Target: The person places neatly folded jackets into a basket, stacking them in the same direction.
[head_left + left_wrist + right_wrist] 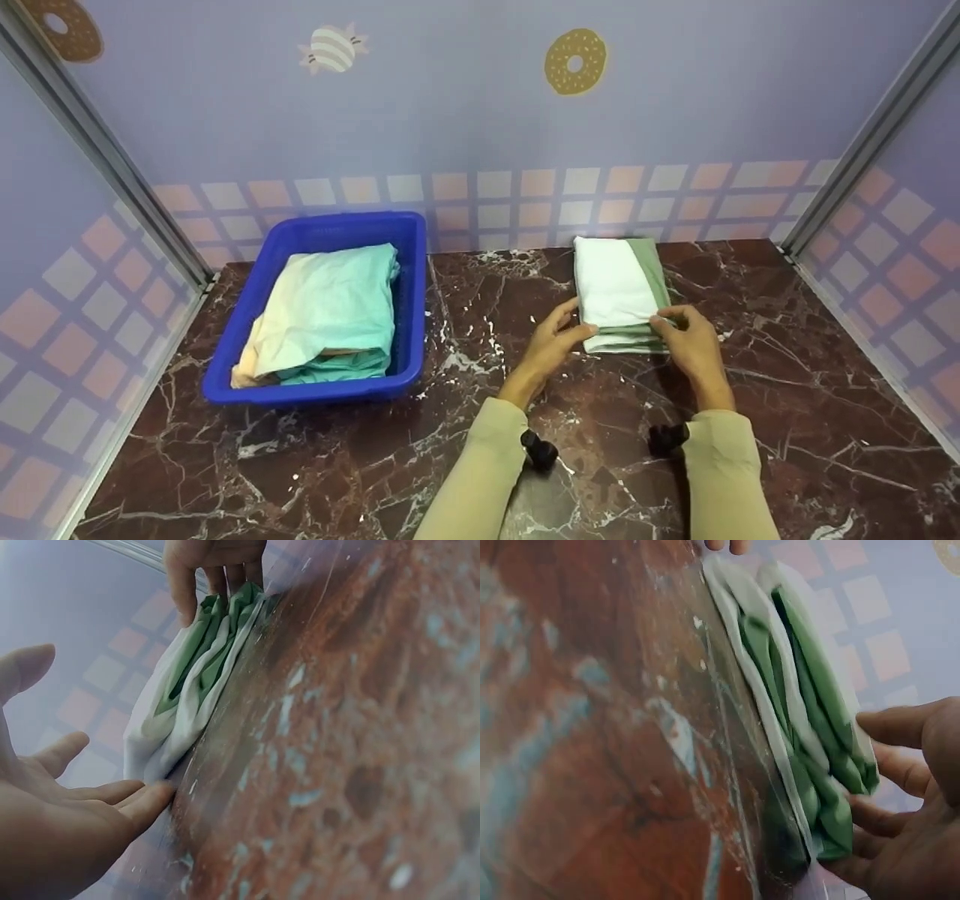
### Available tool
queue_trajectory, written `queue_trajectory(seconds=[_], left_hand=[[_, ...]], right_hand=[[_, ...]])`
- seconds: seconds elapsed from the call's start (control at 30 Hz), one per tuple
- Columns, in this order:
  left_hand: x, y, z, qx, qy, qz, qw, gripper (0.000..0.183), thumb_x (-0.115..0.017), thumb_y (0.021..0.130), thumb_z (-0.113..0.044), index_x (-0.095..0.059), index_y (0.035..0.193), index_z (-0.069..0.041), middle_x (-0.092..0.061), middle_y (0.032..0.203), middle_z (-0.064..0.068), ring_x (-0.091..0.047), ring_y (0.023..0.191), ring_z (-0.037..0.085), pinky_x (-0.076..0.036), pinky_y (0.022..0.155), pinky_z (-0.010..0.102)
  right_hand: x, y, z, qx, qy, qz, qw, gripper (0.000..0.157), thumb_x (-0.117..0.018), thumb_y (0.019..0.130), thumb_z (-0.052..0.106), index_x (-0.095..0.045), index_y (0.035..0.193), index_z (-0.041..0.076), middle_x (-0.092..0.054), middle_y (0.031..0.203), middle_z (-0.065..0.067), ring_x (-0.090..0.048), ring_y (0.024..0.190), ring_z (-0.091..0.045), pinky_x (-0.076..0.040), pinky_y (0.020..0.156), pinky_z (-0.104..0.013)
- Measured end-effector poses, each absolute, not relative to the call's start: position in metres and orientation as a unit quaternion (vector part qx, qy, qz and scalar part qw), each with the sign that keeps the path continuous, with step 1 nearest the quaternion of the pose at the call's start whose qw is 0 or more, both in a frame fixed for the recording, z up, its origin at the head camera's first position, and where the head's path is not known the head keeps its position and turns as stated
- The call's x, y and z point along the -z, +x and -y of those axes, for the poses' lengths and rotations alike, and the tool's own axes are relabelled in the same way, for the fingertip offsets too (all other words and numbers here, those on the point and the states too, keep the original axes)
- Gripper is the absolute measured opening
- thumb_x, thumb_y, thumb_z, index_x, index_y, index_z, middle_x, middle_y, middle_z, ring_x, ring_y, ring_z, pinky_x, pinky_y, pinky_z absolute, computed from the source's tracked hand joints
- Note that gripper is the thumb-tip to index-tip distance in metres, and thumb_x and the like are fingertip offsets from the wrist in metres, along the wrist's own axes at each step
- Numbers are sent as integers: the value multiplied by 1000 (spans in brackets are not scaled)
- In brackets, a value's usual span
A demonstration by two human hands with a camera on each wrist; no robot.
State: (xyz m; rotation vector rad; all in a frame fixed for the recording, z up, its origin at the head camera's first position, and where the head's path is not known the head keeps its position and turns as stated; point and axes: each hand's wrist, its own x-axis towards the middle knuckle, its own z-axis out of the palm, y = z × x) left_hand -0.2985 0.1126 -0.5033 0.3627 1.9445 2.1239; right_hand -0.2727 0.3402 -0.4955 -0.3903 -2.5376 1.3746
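A folded white and green cloth [616, 289] lies on the tabletop near the back wall, its layered folds facing front. At its left front corner is my left hand [553, 341]; in the left wrist view its fingers [146, 802] are extended, tips right at the lower edge, with the thumb raised away from the fabric. My right hand [691, 345] pinches the right front corner, thumb on the top layer. In the right wrist view, the fingers of that right hand [911, 795] lie along the green side of the folds.
To the left stands a blue plastic basket [217, 379] holding a folded cloth [330, 300] that shades from cream to turquoise. Patterned panels [480, 112] enclose the marbled dark red tabletop [337, 457] at the back and both sides.
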Motion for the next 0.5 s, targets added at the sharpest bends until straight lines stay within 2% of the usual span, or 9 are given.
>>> queue_trajectory(seconds=[0.03, 0.1, 0.17, 0.27, 0.37, 0.4, 0.5], left_hand=[[504, -299, -112, -728, 123, -664, 120, 66, -71, 84, -27, -47, 144, -16, -34, 147, 26, -48, 120, 31, -45, 93, 42], [506, -300, -111, -732, 121, -657, 131, 66, -71, 85, -25, -46, 145, -17, -32, 149, 26, -54, 97, 20, -48, 79, 35], [508, -301, -109, -734, 119, -654, 140, 66, -70, 86, -25, -45, 146, -17, -32, 149, 25, -48, 76, 13, -44, 71, 32], [511, -303, -107, -739, 118, -646, 150, 67, -69, 87, -25, -43, 147, -17, -33, 150, 22, -52, 75, 8, -49, 74, 33], [511, -304, -105, -744, 122, -639, 155, 68, -69, 88, -23, -40, 148, -14, -42, 146, 18, -62, 93, 17, -53, 82, 40], [511, -305, -105, -744, 122, -638, 155, 68, -69, 88, -23, -39, 149, -14, -46, 142, 18, -64, 97, 20, -54, 80, 42], [509, -306, -103, -747, 109, -636, 160, 72, -71, 87, -24, -37, 150, -17, -57, 127, 15, -66, 86, 28, -57, 69, 42]], right_hand=[[496, -273, -339, -471, -130, 865, 113, 40, -61, 95, 35, -60, 119, 2, -61, 113, -17, -55, 98, -27, -43, 84, -38], [496, -273, -338, -477, -125, 864, 104, 46, -60, 94, 42, -61, 118, 2, -61, 111, -16, -56, 95, -27, -44, 82, -36], [496, -273, -336, -479, -123, 864, 97, 51, -58, 94, 47, -61, 118, 2, -61, 111, -16, -57, 95, -27, -44, 81, -36], [495, -273, -334, -476, -123, 867, 87, 53, -57, 93, 50, -63, 115, 2, -62, 110, -16, -58, 92, -28, -45, 78, -36], [493, -272, -334, -472, -125, 869, 81, 52, -56, 93, 51, -67, 108, 3, -65, 106, -14, -57, 86, -27, -45, 74, -35], [493, -272, -334, -472, -127, 869, 79, 52, -56, 93, 52, -67, 105, 3, -65, 101, -13, -56, 83, -27, -44, 72, -35], [492, -271, -335, -475, -135, 866, 78, 53, -56, 91, 56, -66, 96, 4, -61, 86, -10, -52, 73, -24, -43, 65, -35]])
